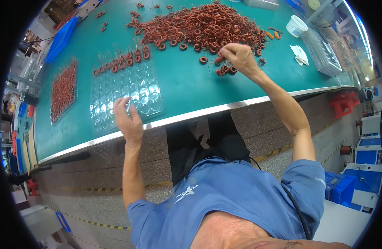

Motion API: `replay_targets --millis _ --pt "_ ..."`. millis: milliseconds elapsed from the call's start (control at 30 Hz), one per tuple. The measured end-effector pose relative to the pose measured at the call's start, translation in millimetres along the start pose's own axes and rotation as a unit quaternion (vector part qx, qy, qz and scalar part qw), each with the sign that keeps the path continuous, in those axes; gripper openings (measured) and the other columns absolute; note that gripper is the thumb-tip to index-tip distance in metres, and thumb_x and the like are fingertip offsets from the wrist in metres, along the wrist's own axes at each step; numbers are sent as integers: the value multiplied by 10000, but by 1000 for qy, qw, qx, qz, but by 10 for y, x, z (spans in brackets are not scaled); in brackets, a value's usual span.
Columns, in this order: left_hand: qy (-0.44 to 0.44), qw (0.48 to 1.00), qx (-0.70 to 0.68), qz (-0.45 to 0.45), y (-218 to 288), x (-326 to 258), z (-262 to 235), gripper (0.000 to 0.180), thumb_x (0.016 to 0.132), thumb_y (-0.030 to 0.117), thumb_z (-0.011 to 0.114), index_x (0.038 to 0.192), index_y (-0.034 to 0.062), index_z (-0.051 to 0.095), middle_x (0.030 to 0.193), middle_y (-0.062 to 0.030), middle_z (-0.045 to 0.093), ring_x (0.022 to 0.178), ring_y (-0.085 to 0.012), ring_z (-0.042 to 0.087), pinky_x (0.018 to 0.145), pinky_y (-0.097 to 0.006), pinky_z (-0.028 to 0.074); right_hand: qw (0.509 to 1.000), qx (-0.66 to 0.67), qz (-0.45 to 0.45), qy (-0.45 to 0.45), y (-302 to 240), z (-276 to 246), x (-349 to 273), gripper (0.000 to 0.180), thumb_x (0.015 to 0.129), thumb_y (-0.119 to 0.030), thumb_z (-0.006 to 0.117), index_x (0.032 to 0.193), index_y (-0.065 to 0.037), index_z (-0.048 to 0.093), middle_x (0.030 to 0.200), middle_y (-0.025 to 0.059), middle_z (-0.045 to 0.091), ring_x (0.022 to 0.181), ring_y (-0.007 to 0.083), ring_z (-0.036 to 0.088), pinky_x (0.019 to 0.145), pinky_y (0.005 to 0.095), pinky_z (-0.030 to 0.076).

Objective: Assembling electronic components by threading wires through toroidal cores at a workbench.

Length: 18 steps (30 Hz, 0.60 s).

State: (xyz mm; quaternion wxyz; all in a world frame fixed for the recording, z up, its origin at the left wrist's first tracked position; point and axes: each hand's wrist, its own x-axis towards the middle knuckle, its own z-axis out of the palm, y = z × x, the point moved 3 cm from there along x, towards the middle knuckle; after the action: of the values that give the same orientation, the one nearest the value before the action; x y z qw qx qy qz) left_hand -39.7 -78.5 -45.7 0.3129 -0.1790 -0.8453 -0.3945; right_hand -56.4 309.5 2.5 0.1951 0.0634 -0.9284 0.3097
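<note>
Resting on the clear tray [128, 93] at the table edge [224, 108], the left hand [128, 118] spreads its fingers. Farther out, the right hand [239, 57] pinches a coil [219, 59] beside the coil heap [203, 25].

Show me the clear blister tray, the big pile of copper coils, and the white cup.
clear blister tray [128, 93], head view, on an unfilled middle pocket.
pile of copper coils [203, 25], head view, on the heap's centre.
white cup [296, 26], head view, on its side wall.

Glossy clear plastic tray [128, 93] on matt green mat [186, 87], metal-edged.
</note>
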Motion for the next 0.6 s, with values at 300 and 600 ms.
replay_targets --millis 300,600 --pt "-158 829 -487 -222 824 46 886 308 1006 212 477 1217 -11 450 986 -116 582 786 -175 647 681 -284 542 978 198 49 47 -804 69 -8 236 932 -187 589 911 27 689 694 36 662 637 69 587 555 223 443" --pt "-217 692 -632 -273 1052 -127 958 271 1016 290 470 1010 28 535 829 -49 555 617 -121 557 558 -249 474 980 187 -6 -59 -1062 301 -448 151 842 -140 683 866 7 704 782 74 638 738 140 597 658 272 464"
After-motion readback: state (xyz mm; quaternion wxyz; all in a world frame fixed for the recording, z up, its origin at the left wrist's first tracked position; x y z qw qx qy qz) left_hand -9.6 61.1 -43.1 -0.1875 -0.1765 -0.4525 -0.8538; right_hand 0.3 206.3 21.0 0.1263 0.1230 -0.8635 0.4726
